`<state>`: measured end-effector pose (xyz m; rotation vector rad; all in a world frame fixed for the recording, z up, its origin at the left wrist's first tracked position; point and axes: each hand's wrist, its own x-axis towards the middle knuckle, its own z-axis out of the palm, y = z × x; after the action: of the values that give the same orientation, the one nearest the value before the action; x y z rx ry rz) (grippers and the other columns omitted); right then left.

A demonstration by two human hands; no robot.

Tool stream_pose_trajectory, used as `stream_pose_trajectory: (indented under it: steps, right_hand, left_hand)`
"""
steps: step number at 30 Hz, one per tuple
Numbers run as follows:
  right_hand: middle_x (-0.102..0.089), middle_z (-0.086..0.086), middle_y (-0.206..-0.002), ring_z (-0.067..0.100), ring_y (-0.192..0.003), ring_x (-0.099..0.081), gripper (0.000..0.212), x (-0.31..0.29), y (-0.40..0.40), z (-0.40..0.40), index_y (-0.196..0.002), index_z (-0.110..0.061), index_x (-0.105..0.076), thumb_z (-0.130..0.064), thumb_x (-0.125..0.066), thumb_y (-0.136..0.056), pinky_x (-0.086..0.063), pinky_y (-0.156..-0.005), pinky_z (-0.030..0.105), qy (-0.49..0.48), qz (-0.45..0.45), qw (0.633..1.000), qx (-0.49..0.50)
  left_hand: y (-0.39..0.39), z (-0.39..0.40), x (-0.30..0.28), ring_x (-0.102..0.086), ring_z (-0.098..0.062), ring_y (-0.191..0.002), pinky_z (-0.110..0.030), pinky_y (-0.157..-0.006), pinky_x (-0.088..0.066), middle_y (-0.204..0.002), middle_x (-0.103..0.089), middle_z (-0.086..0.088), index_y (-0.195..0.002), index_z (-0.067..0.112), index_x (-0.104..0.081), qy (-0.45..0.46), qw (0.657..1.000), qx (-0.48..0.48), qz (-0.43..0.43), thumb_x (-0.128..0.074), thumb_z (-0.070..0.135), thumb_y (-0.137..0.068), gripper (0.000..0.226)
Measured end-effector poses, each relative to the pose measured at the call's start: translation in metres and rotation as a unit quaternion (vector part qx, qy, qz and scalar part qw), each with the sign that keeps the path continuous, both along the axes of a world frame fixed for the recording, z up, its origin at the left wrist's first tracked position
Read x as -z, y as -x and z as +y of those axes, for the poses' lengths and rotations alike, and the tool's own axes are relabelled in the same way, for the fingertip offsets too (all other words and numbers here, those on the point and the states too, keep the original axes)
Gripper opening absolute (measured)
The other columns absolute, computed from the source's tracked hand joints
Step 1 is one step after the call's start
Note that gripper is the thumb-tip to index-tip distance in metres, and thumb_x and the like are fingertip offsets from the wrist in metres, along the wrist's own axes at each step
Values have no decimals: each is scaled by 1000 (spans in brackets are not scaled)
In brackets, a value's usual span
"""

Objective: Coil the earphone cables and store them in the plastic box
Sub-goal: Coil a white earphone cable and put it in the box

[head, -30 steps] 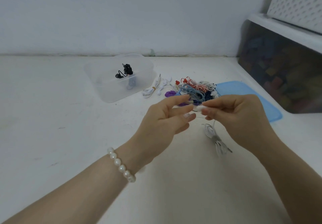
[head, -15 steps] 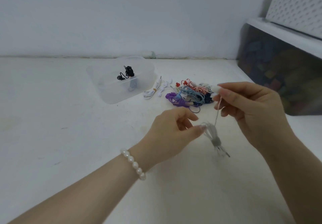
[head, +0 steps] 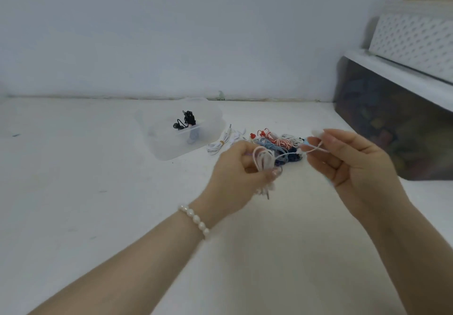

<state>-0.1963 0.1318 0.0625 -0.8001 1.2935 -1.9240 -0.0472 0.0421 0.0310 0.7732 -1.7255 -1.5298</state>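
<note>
— White tabletop (head: pixel 73 216), white wall. What are you holding?
— Your left hand (head: pixel 235 175) clenches one looped white earphone cable (head: pixel 263 161); your right hand (head: pixel 348 165) pinches its earbud end at three o'clock.
— And beyond?
— One multicoloured tangle (head: pixel 274 143) at twelve, one coiled white set (head: pixel 217 146), one clear plastic box (head: pixel 210 121) holding one black pair (head: pixel 185 121) at eleven.

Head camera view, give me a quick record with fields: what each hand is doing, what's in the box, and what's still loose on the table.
left hand: gripping a coiled bundle of white earphone cable
right hand: pinching the free end of that cable, earbud at the fingertips
plastic box: open, holds black earphones
table: tied white cable beside the box, then a tangled pile of coloured cables
</note>
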Motion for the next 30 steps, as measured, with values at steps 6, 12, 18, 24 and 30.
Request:
stream_pose_trajectory:
  steps: [6,12,18,24,30]
  right_hand:
    - [-74,6,-90,23,-80,-71,33,19,-6,-9,-98,-11,-65,-27,-61,-70,-59,-66,29,-145,56,987,-48]
    - [-73,11,-88,24,-81,-70,15,20,-9,-12,-90,-10,-66,-17,-55,-84,-58,-69,30,-154,82,984,-28]
    - [-73,10,-82,24,-80,-68,12,22,-11,-13,-86,-10,-66,-15,-55,-86,-57,-68,28,-162,84,983,-26]
    - [-73,8,-84,20,-81,-69,11,29,-14,-15,-88,-13,-68,-13,-57,-87,-57,-72,28,-175,141,974,-11]
    - [-71,4,-83,18,-82,-68,9,31,-19,-15,-85,-17,-67,-14,-59,-86,-55,-76,31,-175,189,966,2]
  left_hand:
    - [-27,-31,-35,-67,-14,-57,-19,-51,-49,-70,-69,-9,-81,6,-62,-69,991,-43,102,-67,0,-75,10]
    - [-62,-91,-77,-64,-16,-59,-27,-60,-55,-57,-66,0,-79,4,-61,-56,973,-163,151,-67,7,-79,6]
    - [-77,-147,-71,-65,-19,-55,-30,-59,-58,-72,-64,-14,-79,4,-55,-37,970,-241,14,-74,5,-73,20]
    - [-74,-159,-47,-68,-30,-69,-37,-65,-58,-73,-67,-17,-71,7,-55,11,956,-265,-127,-76,6,-70,21]
    - [-67,-165,-38,-70,-34,-74,-46,-71,-58,-74,-69,-25,-65,-4,-63,85,917,-273,-279,-66,10,-63,14]
